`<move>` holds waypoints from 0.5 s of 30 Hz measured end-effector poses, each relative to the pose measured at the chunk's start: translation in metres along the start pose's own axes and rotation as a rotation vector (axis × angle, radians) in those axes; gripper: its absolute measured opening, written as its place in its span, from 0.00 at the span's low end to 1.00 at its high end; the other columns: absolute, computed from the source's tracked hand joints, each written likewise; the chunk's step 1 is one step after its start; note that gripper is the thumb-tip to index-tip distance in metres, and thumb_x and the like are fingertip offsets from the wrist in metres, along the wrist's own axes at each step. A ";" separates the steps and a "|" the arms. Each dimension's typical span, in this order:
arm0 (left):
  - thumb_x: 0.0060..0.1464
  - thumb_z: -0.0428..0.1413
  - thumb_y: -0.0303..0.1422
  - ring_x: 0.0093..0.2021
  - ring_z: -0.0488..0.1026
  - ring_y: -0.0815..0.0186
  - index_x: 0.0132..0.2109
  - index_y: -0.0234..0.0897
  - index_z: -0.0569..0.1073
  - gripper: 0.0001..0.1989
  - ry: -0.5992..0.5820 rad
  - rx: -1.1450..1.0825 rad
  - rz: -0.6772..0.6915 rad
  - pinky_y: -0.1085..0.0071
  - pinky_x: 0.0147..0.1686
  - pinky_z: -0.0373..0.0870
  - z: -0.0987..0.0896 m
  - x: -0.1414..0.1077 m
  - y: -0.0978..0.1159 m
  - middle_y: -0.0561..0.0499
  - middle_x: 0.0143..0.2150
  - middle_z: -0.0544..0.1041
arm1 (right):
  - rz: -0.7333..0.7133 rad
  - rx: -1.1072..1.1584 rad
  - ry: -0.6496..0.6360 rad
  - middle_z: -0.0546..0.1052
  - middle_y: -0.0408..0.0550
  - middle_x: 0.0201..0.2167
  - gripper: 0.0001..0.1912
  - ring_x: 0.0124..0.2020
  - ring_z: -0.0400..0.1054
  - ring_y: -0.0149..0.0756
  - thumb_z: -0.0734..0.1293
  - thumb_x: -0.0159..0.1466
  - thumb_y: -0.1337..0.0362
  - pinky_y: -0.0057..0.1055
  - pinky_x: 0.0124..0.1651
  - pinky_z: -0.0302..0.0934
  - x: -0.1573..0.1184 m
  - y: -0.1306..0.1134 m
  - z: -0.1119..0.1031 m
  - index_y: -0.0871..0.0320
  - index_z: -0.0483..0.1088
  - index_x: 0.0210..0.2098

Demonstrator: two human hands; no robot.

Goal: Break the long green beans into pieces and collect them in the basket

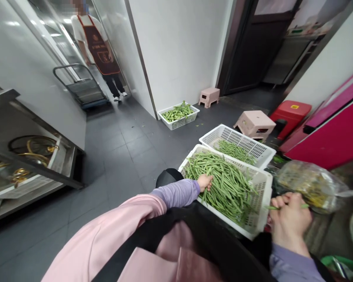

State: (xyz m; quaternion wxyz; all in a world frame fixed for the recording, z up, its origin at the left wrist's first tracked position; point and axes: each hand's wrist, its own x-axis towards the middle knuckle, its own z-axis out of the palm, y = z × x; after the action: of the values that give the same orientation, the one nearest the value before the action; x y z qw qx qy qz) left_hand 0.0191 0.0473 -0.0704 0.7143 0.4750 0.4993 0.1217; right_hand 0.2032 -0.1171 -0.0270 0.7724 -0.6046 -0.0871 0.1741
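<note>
Head view: clamping left hand [205, 182] grip on green beans [226, 184] in white basket [261, 196], right of centre, likely set close for easy reach; pinching loose bean [304, 206] in right hand [291, 215], lower right.

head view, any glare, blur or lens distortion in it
Head view: pale sheen on the floor and glints on the clear plastic bag; head view: wide-angle distortion, with the dark door leaning; head view: the co-worker's head is pixelated, the lettering on the apron too unclear to read; head view: single green beans can be made out.
</note>
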 end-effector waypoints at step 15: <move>0.68 0.55 0.37 0.14 0.53 0.78 0.37 0.39 0.63 0.12 -0.082 0.161 0.305 0.76 0.16 0.50 0.020 -0.045 0.064 0.63 0.19 0.57 | 0.791 -0.082 -0.845 0.54 0.33 0.15 0.30 0.14 0.45 0.21 0.78 0.52 0.40 0.21 0.15 0.40 -0.046 0.012 0.031 0.57 0.63 0.25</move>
State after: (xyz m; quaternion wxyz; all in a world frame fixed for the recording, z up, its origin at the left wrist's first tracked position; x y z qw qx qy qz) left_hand 0.0335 0.0400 0.0089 0.6670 0.6054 0.4001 0.1687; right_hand 0.1484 -0.1038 -0.0273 0.5227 -0.4988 -0.1618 0.6721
